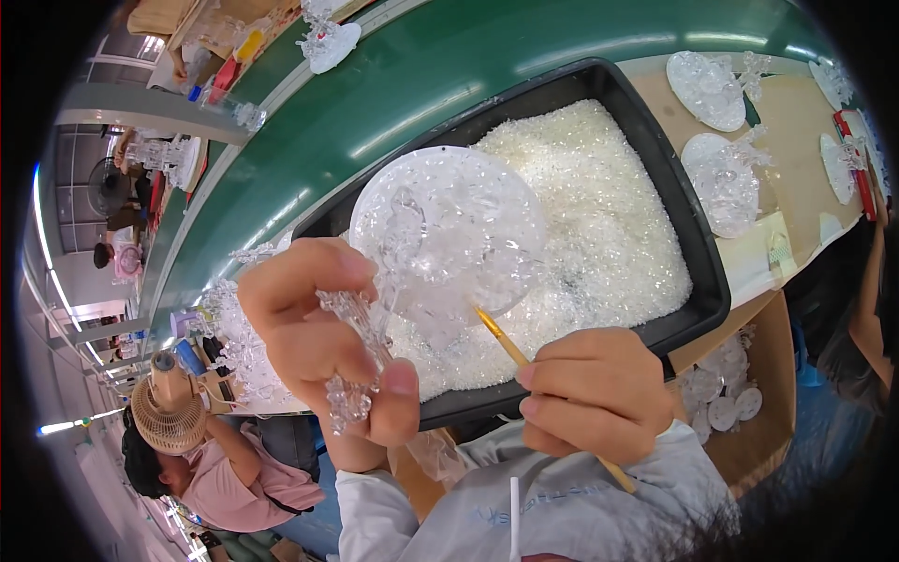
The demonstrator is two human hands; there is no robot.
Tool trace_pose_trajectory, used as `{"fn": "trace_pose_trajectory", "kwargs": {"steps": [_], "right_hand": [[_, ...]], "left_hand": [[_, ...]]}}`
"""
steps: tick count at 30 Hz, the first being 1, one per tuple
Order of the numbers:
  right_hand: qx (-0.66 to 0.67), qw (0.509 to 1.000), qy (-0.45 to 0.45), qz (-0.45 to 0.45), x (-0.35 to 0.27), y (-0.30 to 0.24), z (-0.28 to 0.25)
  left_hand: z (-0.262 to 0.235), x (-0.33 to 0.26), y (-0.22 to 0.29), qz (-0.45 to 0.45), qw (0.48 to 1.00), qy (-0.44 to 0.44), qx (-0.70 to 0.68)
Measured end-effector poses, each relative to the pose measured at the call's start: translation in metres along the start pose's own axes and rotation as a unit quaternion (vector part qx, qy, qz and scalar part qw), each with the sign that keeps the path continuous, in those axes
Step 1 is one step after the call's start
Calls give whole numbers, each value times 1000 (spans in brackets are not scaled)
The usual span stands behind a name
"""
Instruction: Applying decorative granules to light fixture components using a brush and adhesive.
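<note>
The left hand (328, 337) hides the middle of the clear branched piece (348, 401) and the eight-o'clock side of the black tray (698, 258); the right hand (599, 389) covers mid-handle of the yellow brush (503, 335). At eight, a fan (169, 417) blocks part of a pink-clad worker (253, 482) from me. At three, another worker's arm (871, 323) is cut off.
</note>
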State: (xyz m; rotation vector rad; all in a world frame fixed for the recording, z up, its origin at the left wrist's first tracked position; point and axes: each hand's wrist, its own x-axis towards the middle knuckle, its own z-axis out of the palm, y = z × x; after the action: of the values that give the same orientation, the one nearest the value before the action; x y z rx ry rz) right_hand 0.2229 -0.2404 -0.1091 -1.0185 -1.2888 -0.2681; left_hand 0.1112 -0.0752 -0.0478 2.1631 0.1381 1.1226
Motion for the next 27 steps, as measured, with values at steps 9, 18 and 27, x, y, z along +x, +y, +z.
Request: {"fn": "trace_pose_trajectory", "kwargs": {"steps": [9,18,27], "right_hand": [[2,999,37,31,-4,-3,-5],[-18,979,62,194,7,-12,-18],[4,960,-14,278,22,-8,-15]], "left_hand": [[0,-1,7,-4,998,-62,10],[2,17,-6,4,986,-165,-14],[1,16,-13,16,977,-214,5]]}}
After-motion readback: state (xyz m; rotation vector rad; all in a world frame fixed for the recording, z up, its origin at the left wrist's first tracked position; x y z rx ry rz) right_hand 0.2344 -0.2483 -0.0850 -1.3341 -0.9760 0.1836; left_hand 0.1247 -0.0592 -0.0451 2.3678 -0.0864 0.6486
